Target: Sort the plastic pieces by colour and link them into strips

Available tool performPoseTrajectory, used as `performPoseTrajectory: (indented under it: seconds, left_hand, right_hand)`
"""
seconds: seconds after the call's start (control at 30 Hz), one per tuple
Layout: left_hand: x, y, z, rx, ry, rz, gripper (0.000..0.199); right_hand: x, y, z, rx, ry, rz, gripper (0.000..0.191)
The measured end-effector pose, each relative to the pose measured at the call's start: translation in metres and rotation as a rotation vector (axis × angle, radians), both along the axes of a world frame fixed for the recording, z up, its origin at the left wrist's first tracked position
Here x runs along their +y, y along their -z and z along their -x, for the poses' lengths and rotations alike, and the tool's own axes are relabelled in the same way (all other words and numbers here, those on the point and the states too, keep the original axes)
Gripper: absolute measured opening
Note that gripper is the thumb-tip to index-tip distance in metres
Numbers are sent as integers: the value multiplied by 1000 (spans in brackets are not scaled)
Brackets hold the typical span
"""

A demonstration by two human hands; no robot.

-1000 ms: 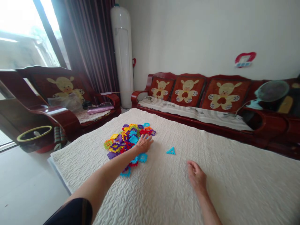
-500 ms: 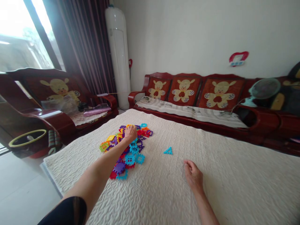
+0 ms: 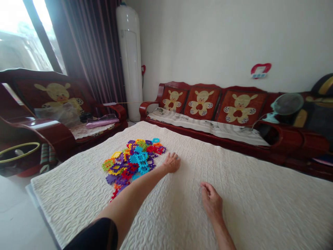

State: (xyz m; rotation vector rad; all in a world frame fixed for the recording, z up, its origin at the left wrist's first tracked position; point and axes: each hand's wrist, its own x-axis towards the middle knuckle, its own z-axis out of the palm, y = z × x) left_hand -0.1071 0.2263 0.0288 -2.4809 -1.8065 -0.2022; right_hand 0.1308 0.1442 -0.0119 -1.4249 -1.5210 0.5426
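My left hand (image 3: pixel 172 163) is over the cream quilted cover (image 3: pixel 247 194), just right of a heap of plastic interlocking pieces (image 3: pixel 130 166). Its fingers curl downward with the back of the hand facing me, so whatever is beneath or in them is hidden. The heap mixes purple, red, yellow, green, orange and blue toothed pieces, some with window-like openings; my left forearm covers part of its near side. Lower right, my right hand (image 3: pixel 212 198) rests on its side on the cover, fingers loosely curled in, with nothing visible in them.
Behind the covered table stands a long wooden sofa (image 3: pixel 179 126) with bear-patterned cushions. A wooden armchair (image 3: pixel 57 132) is at the left, near a plant pot (image 3: pixel 19 165). A small fan (image 3: pixel 287 104) sits at the right, and a tall white cabinet unit (image 3: pixel 131 62) fills the corner.
My left hand has moved from the heap rightward and nearer. The blue triangle that lay alone on the cover is out of sight now. My right hand stays about where it was.
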Motion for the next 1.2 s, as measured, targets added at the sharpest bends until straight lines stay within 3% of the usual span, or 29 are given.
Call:
performPoseTrajectory:
  seconds: [0.2, 0.4, 0.6, 0.7, 0.77, 0.87, 0.97, 1.07, 1.2]
  left_hand:
    - [18, -13, 82, 71, -227, -41, 33]
    - [5, -24, 133, 112, -331, -36, 33]
    - [-20, -53, 174, 125, -433, -58, 25]
    - [-49, -62, 168, 117, -442, -103, 28]
    - [-77, -60, 152, 102, -379, -128, 30]
    - [-124, -45, 122, -4, -89, -176, 28]
    - [-159, -24, 103, -7, 115, -100, 41]
    - [-168, -12, 105, 40, 124, -71, 38]
    - [-149, -8, 128, 97, 55, -116, 35]
  right_hand:
    - [0, 1, 1, -19, 8, 6, 43]
    - [0, -1, 1, -39, -9, -3, 41]
    - [1, 1, 1, -39, -3, 22, 42]
    - [2, 1, 0, -43, 4, 27, 43]
    - [3, 1, 0, -46, 11, 24, 43]
    - [3, 1, 0, -57, 11, 22, 43]
    - [2, 1, 0, -57, 10, 28, 44]
    - [2, 0, 0, -59, 19, 52, 46]
    - [1, -4, 0, -70, 15, 83, 50]
